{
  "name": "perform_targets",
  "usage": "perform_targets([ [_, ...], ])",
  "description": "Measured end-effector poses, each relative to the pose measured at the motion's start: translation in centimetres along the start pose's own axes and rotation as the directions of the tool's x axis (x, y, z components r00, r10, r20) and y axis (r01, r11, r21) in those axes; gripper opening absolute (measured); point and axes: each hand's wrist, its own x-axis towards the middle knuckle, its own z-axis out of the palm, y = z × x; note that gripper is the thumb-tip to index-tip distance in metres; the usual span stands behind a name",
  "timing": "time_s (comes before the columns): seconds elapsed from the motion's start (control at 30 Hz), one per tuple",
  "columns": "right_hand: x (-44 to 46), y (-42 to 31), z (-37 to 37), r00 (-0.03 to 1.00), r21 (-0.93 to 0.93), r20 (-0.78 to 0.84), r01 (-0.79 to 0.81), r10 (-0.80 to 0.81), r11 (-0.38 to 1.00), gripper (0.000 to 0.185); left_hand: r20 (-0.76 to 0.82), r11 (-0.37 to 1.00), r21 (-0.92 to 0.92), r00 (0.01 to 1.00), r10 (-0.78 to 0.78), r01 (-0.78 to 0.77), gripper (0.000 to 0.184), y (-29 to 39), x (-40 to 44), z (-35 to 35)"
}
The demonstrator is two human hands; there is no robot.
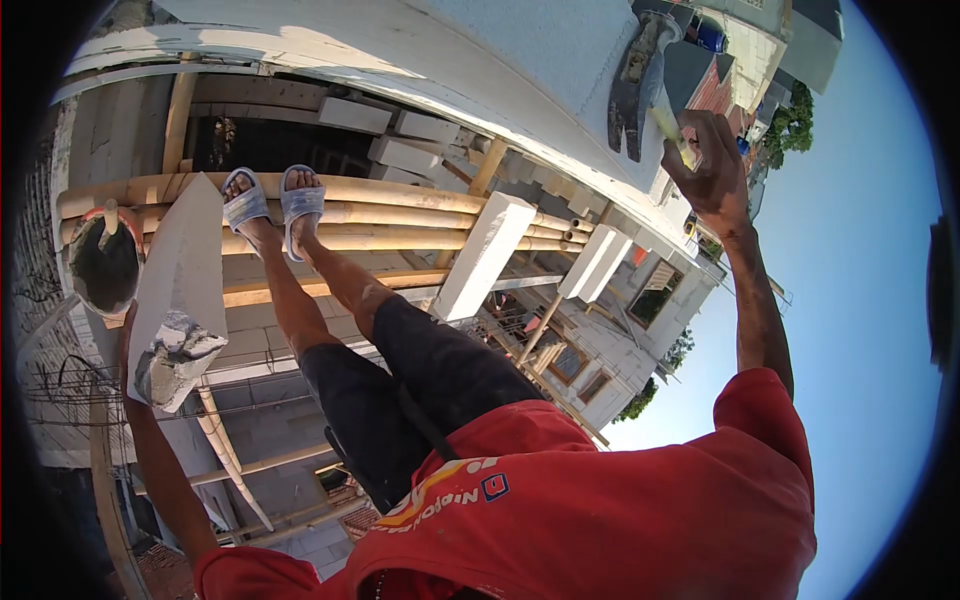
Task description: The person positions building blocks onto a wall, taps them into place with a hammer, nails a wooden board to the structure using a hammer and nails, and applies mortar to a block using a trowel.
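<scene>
At the upper right, my right hand has its fingers curled round the pale yellowish handle of a trowel. The trowel's metal head is scoop-like, smeared with grey, and ends in dark teeth. It rests on or just above the pale wall top; contact is unclear. At the left, my left forearm reaches up behind a white block, with its hand mostly hidden. Grey mortar clings to the block's near end. Beside it is a bucket of grey mortar, with a wooden handle sticking out.
My sandalled feet stand on bamboo poles laid side by side, high above a lower level. White blocks lie across the poles. More blocks are stacked below. Thin rebar sticks out at the left.
</scene>
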Motion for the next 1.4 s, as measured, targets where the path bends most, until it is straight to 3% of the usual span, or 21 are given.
perform_targets([
  [0.07,0.3,-0.2,-0.1,0.996,-0.039,0.024,-0.087,0.088,0.995,0.024,-0.019,1.0,0.005,0.999,0.029,-0.029,0.032,-0.6,0.0,0.4],
  [0.13,0.0,-0.1,-0.2,0.998,-0.047,-0.038,0.048,-0.05,0.998,0.015,-0.034,0.997,-0.033,0.997,0.062,-0.063,0.033,-1.3,-1.2,0.0],
  [0.2,-0.4,-2.7,-1.6,0.977,0.044,-0.053,-0.203,0.205,0.978,0.017,0.221,0.915,-0.378,0.973,-0.061,0.143,0.043,-3.4,-5.5,0.2],
  [0.23,-1.2,-2.7,-2.0,0.97,0.097,-0.047,-0.232,0.237,0.968,0.02,0.419,0.735,-0.579,0.902,-0.103,0.353,0.048,-5.3,-9.6,0.1],
  [0.27,-3.4,-1.3,-1.4,0.947,0.233,-0.061,-0.294,0.316,0.927,0.028,0.615,0.421,-0.694,0.785,-0.075,0.583,0.054,-7.6,-15.0,0.1],
  [0.3,-4.5,-3.0,-1.7,0.911,0.322,-0.004,-0.389,0.412,0.863,0.028,0.725,0.204,-0.681,0.687,0.048,0.704,0.059,-10.3,-20.3,0.6],
  [0.33,-5.6,-4.7,-1.9,0.863,0.399,0.053,-0.48,0.503,0.781,0.028,0.816,0.002,-0.569,0.565,-0.125,0.822,0.06,-4.9,-17.6,-2.9],
  [0.4,-5.7,-9.3,-1.0,0.96,0.536,-0.015,-0.227,0.278,0.813,0.035,0.863,-0.07,-0.505,0.499,-0.079,0.861,0.064,-4.0,-17.9,-4.4],
  [0.5,-8.1,-14.0,1.7,0.976,0.591,0.183,-0.208,0.122,0.78,0.032,0.904,-0.223,-0.427,0.422,-0.075,0.876,0.074,-5.8,-19.1,-3.1],
  [0.57,-9.0,-16.3,3.5,0.908,0.596,0.419,-0.272,-0.004,0.755,0.03,0.876,-0.203,-0.48,0.479,-0.058,0.853,0.074,-6.3,-19.6,-3.8],
  [0.63,-7.2,-19.1,6.0,0.893,0.619,0.439,-0.219,-0.101,0.754,0.03,0.782,-0.054,-0.621,0.623,0.031,0.782,0.067,-5.0,-18.2,-4.9],
  [0.67,-7.2,-19.5,8.0,0.869,0.609,0.489,-0.281,-0.073,0.742,0.03,0.812,-0.06,-0.583,0.579,-0.08,0.81,0.086,-4.1,-17.4,-4.8],
  [0.8,-3.5,-22.8,14.3,0.807,0.638,0.589,-0.431,-0.044,0.638,0.034,0.954,-0.33,-0.14,0.037,-0.298,0.933,0.063,-2.9,-14.2,-4.6],
  [0.83,-2.9,-23.1,16.0,0.751,0.594,0.659,-0.487,-0.04,0.64,0.036,0.957,-0.298,-0.082,-0.008,-0.291,0.951,0.064,-2.4,-14.3,-4.7],
  [0.9,-0.4,-25.4,19.1,0.691,0.619,0.723,-0.634,-0.02,0.463,0.043,0.954,-0.224,0.029,-0.094,-0.285,0.974,0.067,-1.8,-13.8,-5.2],
  [0.97,1.7,-27.6,23.0,0.789,0.754,0.613,-0.567,-0.044,0.333,0.047,0.976,-0.258,0.02,-0.075,-0.203,0.966,0.071,-1.8,-15.8,-4.4],
  [1.03,4.3,-29.3,26.8,0.778,0.754,0.621,-0.562,-0.094,0.34,0.047,0.985,-0.278,0.026,-0.072,-0.158,0.96,0.073,-1.8,-16.7,-4.0],
  [1.1,6.4,-31.4,30.6,0.748,0.742,0.66,-0.631,-0.078,0.229,0.047,0.985,-0.291,0.064,-0.108,-0.137,0.955,0.073,-1.0,-17.5,-3.7],
  [1.17,8.6,-32.7,34.6,0.756,0.757,0.649,-0.633,-0.081,0.159,0.047,0.99,-0.223,-0.003,-0.029,-0.139,0.975,0.09,-0.1,-18.8,-3.3],
  [1.27,12.8,-34.5,37.7,0.676,0.687,0.727,-0.718,-0.121,0.114,0.048,0.975,-0.096,-0.114,0.093,-0.203,0.989,0.108,0.9,-19.8,-2.9],
  [1.4,17.9,-36.8,42.5,0.763,0.769,0.635,-0.607,-0.12,0.201,0.054,0.921,0.185,-0.251,0.293,-0.257,0.95,0.121,0.9,-23.3,-1.0],
])
